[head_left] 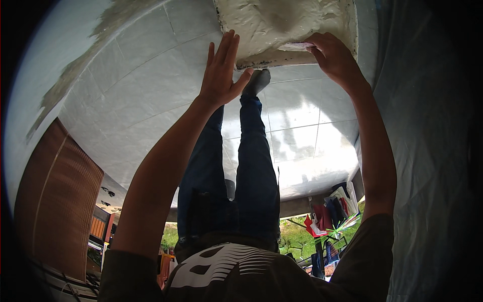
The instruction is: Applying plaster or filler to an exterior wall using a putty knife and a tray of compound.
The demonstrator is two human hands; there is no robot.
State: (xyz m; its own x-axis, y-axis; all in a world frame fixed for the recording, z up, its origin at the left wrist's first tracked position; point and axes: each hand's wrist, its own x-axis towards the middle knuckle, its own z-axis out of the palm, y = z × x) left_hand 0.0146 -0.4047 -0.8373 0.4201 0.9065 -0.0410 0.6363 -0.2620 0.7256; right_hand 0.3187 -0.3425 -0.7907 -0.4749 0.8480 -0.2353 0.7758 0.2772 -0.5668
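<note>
A cream, wrinkled, slab-like thing point(287, 25) with dark stained edges lies on the tiles at the top of the view. Its upper part is cut off by the frame. My right hand point(336, 58) is at its near right part, fingers and thumb closed on a thin whitish-pink piece point(296, 46), perhaps a cloth or a flat scraper; its kind is not clear. The piece lies low against the cream surface. By the slab's near left corner, my left hand point(220, 75) is open with its fingers stretched out, holding nothing.
Grey tiles point(151, 70) cover the floor, with bright light on them. My foot in a dark sock point(257, 81) stands at the slab's near edge. A grey, sheet-like surface point(427, 151) rises at right. Brown woven blind point(60, 196) at left; hanging clothes point(334, 211) behind me.
</note>
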